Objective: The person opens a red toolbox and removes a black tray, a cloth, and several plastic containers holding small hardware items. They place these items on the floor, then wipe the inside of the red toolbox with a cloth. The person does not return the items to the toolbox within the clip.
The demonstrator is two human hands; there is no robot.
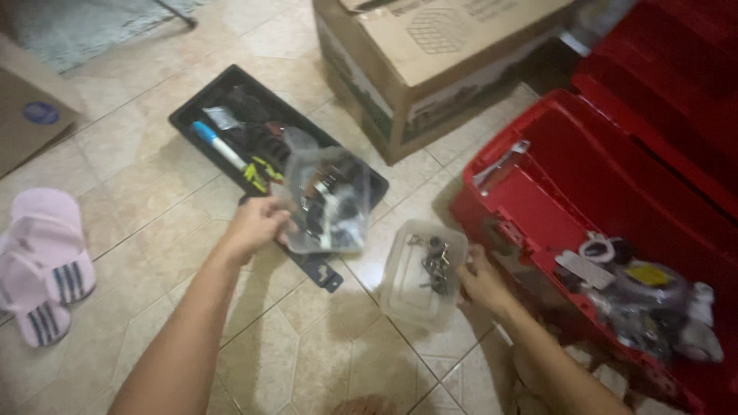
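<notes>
My left hand grips a clear plastic container by its left side and holds it tilted above the floor; dark metal parts lie inside it. My right hand rests on the right edge of a second clear container that stands on the tiled floor with a few small metal pieces in it. The two containers are apart, the held one up and to the left of the other.
A black tool tray with a pen-like tool and mixed parts lies behind the held container. An open red toolbox stands at the right with items inside. A cardboard box is behind. Pink slippers lie at the left.
</notes>
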